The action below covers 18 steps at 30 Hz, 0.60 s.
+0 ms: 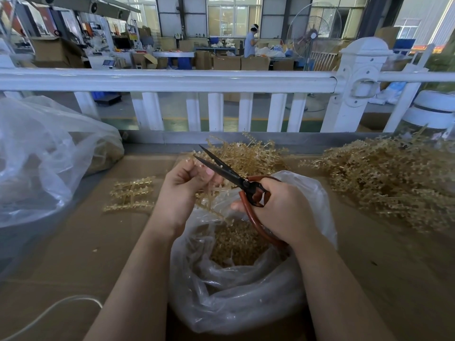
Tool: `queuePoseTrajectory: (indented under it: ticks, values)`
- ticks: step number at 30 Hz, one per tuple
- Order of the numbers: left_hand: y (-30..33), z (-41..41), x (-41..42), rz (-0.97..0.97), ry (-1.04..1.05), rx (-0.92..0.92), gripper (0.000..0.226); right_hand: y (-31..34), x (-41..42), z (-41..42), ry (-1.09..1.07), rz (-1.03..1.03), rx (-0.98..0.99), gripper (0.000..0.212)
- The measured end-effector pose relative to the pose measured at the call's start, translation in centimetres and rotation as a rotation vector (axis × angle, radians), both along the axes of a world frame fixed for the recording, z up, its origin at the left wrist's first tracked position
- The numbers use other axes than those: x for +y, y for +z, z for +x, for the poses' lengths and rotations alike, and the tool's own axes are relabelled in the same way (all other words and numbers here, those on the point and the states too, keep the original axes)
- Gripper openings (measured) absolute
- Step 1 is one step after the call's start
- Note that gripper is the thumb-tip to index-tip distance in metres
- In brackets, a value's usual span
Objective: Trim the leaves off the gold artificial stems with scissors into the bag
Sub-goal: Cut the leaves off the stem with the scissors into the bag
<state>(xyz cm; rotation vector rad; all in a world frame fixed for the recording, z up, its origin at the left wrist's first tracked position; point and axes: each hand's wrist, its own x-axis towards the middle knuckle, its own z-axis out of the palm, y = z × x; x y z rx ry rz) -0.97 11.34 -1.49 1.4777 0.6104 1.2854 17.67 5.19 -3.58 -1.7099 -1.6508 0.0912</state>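
Observation:
My left hand (pixel 183 185) grips a gold artificial stem (pixel 209 200) above the clear plastic bag (pixel 246 291), which holds a heap of cut gold leaves (pixel 236 244). My right hand (pixel 283 210) holds black scissors with red-brown handles (pixel 231 172). Their blades are parted and point up-left, just past the fingers of my left hand. The stem's lower part hangs down into the bag's mouth.
A large pile of gold stems (pixel 384 178) lies at the right, another heap (pixel 248 153) behind my hands, a trimmed piece (pixel 130 193) at the left. A big clear bag (pixel 49 153) fills the left side. A white fence (pixel 172 82) borders the cardboard-covered table (pixel 86 242). A white cord (pixel 49 311) lies near-left.

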Motion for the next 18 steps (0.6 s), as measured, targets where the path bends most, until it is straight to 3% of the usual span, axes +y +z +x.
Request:
queuePoseTrajectory:
  ticks: [3,8,11,18]
  values:
    - [0.11,0.02,-0.04,-0.019,0.005,-0.006,0.008,0.00,0.06,0.02,0.001,-0.016,0.021,0.059]
    - [0.09,-0.20,0.11,-0.032,0.000,-0.014,0.017,0.04,0.02,0.04,-0.016,-0.018,0.002,0.059]
    - [0.15,-0.16,0.03,-0.029,-0.014,0.006,0.004,0.12,-0.08,-0.01,-0.036,0.013,-0.045,0.061]
    - [0.28,0.20,-0.13,0.018,0.026,0.105,0.019,0.14,-0.16,0.15,-0.021,0.041,-0.080,0.061]
